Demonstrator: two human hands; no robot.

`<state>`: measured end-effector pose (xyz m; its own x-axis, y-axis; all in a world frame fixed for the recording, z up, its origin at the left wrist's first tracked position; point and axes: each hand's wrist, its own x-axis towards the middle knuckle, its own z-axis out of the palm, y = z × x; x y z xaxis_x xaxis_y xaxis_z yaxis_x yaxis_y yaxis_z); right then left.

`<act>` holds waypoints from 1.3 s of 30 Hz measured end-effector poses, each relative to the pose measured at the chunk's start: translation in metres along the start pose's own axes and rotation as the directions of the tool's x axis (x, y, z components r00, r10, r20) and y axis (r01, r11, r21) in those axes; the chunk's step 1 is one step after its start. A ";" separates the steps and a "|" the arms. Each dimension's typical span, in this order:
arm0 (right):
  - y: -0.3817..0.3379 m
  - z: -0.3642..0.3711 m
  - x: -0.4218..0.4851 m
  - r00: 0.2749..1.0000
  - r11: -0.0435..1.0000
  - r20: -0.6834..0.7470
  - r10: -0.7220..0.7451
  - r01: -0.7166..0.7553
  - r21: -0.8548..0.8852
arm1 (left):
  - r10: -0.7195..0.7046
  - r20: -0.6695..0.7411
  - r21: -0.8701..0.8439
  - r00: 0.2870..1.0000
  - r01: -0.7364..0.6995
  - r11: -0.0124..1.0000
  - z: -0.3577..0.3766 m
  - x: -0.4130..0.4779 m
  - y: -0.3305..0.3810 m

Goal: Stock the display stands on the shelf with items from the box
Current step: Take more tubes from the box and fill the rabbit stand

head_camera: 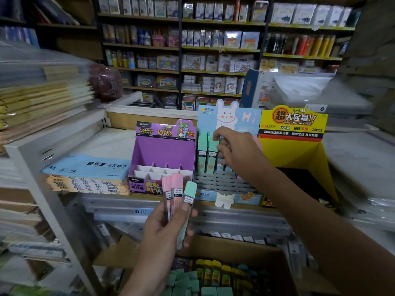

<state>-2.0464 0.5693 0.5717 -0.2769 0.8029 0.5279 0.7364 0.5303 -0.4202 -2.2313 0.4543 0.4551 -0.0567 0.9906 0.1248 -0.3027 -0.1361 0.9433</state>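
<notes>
Three display stands sit side by side on the shelf: a purple stand, a light blue rabbit stand and a yellow stand. My left hand holds three slim lead cases upright below the stands, two pink and one mint. My right hand reaches into the back of the rabbit stand, fingers closed around a case that is mostly hidden. Two mint cases stand in that stand's back row. The cardboard box below holds several mint, yellow and blue cases.
A stack of blue and yellow loose-leaf paper packs lies left of the purple stand. A metal shelf rail runs under the stands. Notebooks fill the left shelving. Stocked shelves stand in the background.
</notes>
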 end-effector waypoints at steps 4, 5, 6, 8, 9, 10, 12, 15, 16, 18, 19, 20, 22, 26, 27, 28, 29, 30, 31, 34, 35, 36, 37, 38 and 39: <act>-0.006 -0.003 0.001 1.000 0.998 0.021 0.020 -0.018 -0.054 | -0.011 0.017 -0.016 1.000 0.011 1.000 0.003 -0.001 0.002; -0.007 -0.005 0.000 0.999 0.998 0.027 0.035 -0.034 -0.058 | -0.014 0.022 -0.018 1.000 0.014 1.000 0.004 -0.001 0.002; -0.007 -0.007 -0.001 0.998 0.998 0.032 0.047 -0.045 -0.046 | -0.015 0.025 -0.020 1.000 0.016 1.000 0.004 -0.001 0.002; -0.007 -0.009 -0.006 0.999 0.999 0.009 0.042 -0.041 -0.008 | -0.015 0.027 -0.030 1.000 0.016 0.999 0.005 -0.001 0.002; -0.008 -0.010 -0.009 0.999 1.000 -0.023 0.031 -0.031 0.003 | -0.013 0.027 -0.035 1.000 0.014 0.999 0.006 0.000 0.002; -0.009 -0.009 -0.014 0.998 0.999 -0.054 0.033 -0.031 0.026 | -0.010 0.026 -0.039 1.000 0.011 0.999 0.006 0.001 0.002; -0.011 -0.007 -0.025 0.995 0.985 -0.037 0.090 -0.083 0.154 | -0.005 0.024 -0.043 1.000 0.006 0.999 0.007 0.003 0.001; -0.017 -0.002 -0.040 0.979 0.924 0.154 0.132 -0.178 0.339 | 0.008 0.034 -0.047 0.999 -0.006 0.999 0.010 0.005 0.000; -0.018 -0.001 -0.045 0.972 0.901 0.194 0.131 -0.198 0.386 | 0.010 0.039 -0.044 0.999 -0.008 0.999 0.011 0.005 0.000; -0.020 0.001 -0.052 0.963 0.868 0.237 0.126 -0.223 0.444 | 0.011 0.047 -0.042 0.999 -0.009 0.999 0.015 0.006 -0.001; -0.021 0.002 -0.055 0.959 0.856 0.254 0.126 -0.234 0.461 | 0.011 0.049 -0.042 0.999 -0.008 0.999 0.017 0.006 -0.001; -0.022 0.003 -0.057 0.955 0.841 0.269 0.127 -0.247 0.481 | 0.011 0.051 -0.042 0.999 -0.009 0.999 0.018 0.006 -0.001; -0.022 0.003 -0.060 0.948 0.815 0.286 0.137 -0.272 0.511 | 0.014 0.057 -0.040 0.998 -0.012 0.999 0.021 0.006 -0.001; -0.022 0.000 -0.061 0.941 0.755 0.295 0.166 -0.313 0.576 | -0.017 0.053 -0.060 0.998 0.020 0.998 0.023 0.005 0.001; -0.022 -0.002 -0.060 0.944 0.745 0.278 0.178 -0.313 0.589 | -0.028 0.047 -0.068 0.999 0.031 0.997 0.023 0.006 0.001; -0.021 -0.006 -0.057 0.950 0.746 0.246 0.194 -0.306 0.591 | -0.034 0.040 -0.072 0.999 0.037 0.997 0.023 0.006 0.001; -0.020 -0.010 -0.055 0.956 0.755 0.204 0.210 -0.291 0.588 | -0.035 0.033 -0.076 0.999 0.038 0.996 0.022 0.006 0.001; -0.019 -0.014 -0.052 0.963 0.766 0.153 0.221 -0.269 0.584 | -0.034 0.026 -0.076 0.999 0.036 0.996 0.020 0.007 0.002; -0.017 -0.019 -0.048 0.970 0.780 0.097 0.225 -0.239 0.578 | -0.030 0.019 -0.072 0.999 0.032 0.997 0.018 0.007 0.003; -0.011 -0.030 -0.036 0.978 0.842 -0.063 0.200 -0.138 0.522 | -0.001 0.005 -0.050 1.000 0.002 0.999 0.012 0.009 0.005; -0.010 -0.032 -0.032 0.978 0.862 -0.104 0.181 -0.107 0.495 | 0.017 0.005 -0.048 1.000 -0.017 0.999 0.010 0.009 0.005; -0.008 -0.032 -0.028 0.977 0.881 -0.135 0.163 -0.083 0.465 | 0.037 0.008 -0.048 0.999 -0.036 0.998 0.009 0.009 0.004; -0.006 -0.031 -0.025 0.977 0.901 -0.155 0.146 -0.067 0.428 | 0.055 0.012 -0.048 0.998 -0.054 0.997 0.007 0.010 0.002; -0.005 -0.030 -0.021 0.978 0.921 -0.166 0.128 -0.055 0.386 | 0.069 0.017 -0.045 0.997 -0.069 0.997 0.005 0.010 0.001; -0.004 -0.027 -0.018 0.979 0.937 -0.171 0.111 -0.046 0.346 | 0.079 0.019 -0.042 0.997 -0.078 0.996 0.004 0.011 -0.001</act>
<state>-2.0274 0.5450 0.5835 -0.0838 0.7983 0.5964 0.4890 0.5544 -0.6734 -2.2281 0.4656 0.4568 -0.0624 0.9768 0.2049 -0.3367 -0.2139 0.9170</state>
